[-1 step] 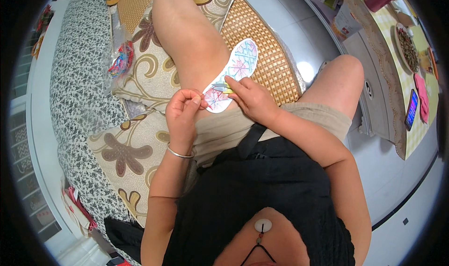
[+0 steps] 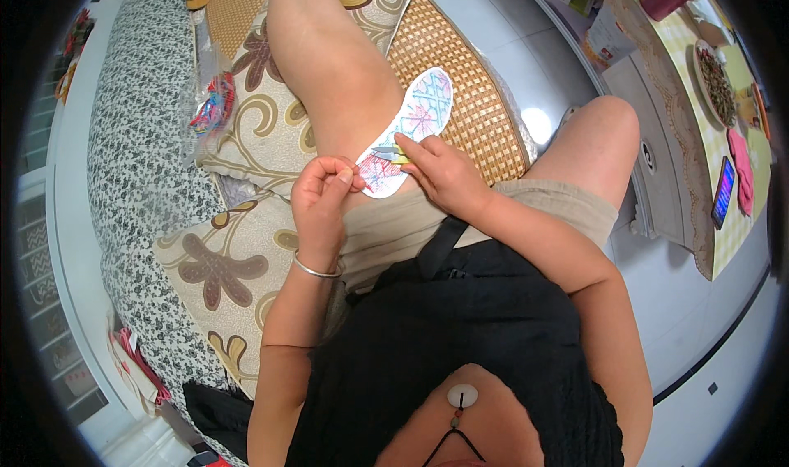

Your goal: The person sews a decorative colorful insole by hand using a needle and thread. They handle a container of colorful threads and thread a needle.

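While my right hand grasps small yellow-handled snips, my left hand is pinched together at the near end of the stitched insole, on thread or edge I cannot tell. It lies across my thigh, probably light and bendy, best steadied by its rim.

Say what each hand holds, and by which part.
Right hand: the small snips, by the yellow handles, blades over the insole. Left hand: fingertips pinched at the insole's edge; what, if anything, they grip can't be told.
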The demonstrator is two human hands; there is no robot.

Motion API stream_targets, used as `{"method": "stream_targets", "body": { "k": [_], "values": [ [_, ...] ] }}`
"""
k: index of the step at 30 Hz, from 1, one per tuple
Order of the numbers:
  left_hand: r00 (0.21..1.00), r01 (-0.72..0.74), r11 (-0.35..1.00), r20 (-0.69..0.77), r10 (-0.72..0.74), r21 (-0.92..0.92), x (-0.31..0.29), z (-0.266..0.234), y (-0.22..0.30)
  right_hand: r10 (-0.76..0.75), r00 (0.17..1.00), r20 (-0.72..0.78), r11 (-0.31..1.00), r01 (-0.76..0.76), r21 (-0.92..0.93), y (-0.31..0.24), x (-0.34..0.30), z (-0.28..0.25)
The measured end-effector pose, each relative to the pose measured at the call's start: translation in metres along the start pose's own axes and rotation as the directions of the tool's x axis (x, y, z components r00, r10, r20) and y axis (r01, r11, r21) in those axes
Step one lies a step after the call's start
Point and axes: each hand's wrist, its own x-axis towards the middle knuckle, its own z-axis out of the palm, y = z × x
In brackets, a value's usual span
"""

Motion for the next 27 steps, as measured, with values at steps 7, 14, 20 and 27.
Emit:
{"method": "stream_targets", "body": {
  "k": [7,14,20,27],
  "values": [
    [1.000,-0.013,1.000,0.020,0.013,-0.025,-0.001,0.002,-0.001,-0.026,0.999,-0.029,0.998,0.028,0.050,0.009,-0.003,0.008],
    [0.999,-0.014,0.999,0.037,0.016,-0.051,-0.002,0.004,-0.002,-0.004,1.000,0.008,0.996,0.003,0.091,0.010,-0.003,0.008],
    [1.000,0.014,0.996,0.012,-0.013,-0.085,0.000,0.001,-0.004,-0.039,0.999,0.005,0.994,0.038,0.103,0.014,-0.004,0.010],
    [0.997,-0.035,0.999,0.064,0.036,-0.009,-0.001,0.001,-0.004,-0.032,0.999,-0.009,0.995,0.033,0.099,0.009,-0.001,0.008]
  ]
}}
